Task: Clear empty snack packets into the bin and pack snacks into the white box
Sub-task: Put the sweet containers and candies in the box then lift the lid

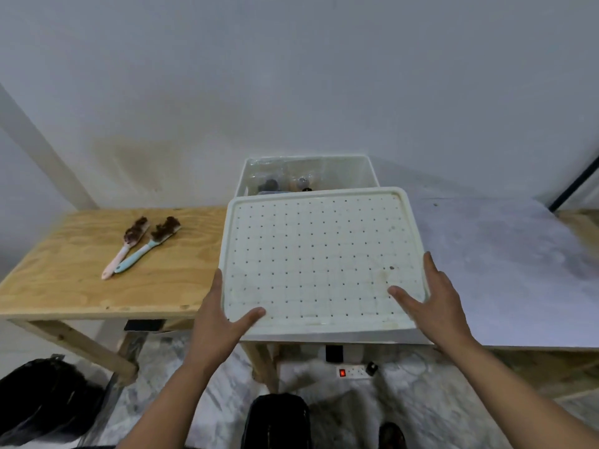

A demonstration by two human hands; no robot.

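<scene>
A white box stands against the wall, with snack items partly visible inside at its far end. Its white lid, gridded and dotted with small holes, lies tilted over the near part of the box. My left hand grips the lid's near left corner, thumb on top. My right hand grips the near right corner the same way. A bin lined with a black bag sits on the floor below, between my arms.
A plywood table at the left carries two brushes with pink and blue handles. A white-topped table extends to the right. A black bag lies at lower left; a power strip lies on the floor.
</scene>
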